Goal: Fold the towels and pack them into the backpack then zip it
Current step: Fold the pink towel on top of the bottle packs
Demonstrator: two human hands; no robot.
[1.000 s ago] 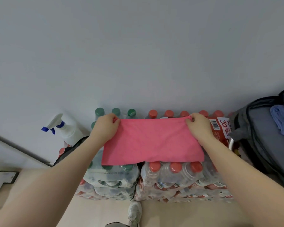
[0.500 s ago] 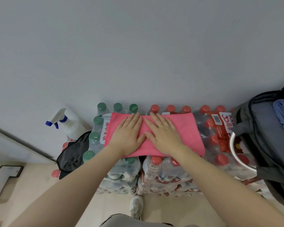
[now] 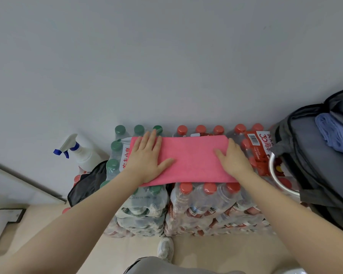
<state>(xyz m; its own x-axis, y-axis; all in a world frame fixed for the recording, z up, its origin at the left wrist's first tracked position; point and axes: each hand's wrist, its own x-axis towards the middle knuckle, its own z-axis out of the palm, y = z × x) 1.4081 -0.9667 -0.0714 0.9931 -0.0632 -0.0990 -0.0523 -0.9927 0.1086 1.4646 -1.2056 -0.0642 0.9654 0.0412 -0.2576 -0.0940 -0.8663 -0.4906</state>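
Observation:
A pink towel, folded into a wide rectangle, lies flat on top of shrink-wrapped packs of water bottles. My left hand presses flat on its left end with fingers straight. On the towel's right end my right hand lies flat too. A grey backpack stands unzipped at the right edge. A folded blue towel sits inside it.
A white spray bottle with a blue trigger stands against the wall at the left, above a black cloth or bag. A round metal rim shows between the bottles and the backpack. My shoe is on the beige floor below.
One second ago both hands pinched the towel's far corners. They then laid it down and pressed together at its middle. Now they have slid apart to its two ends.

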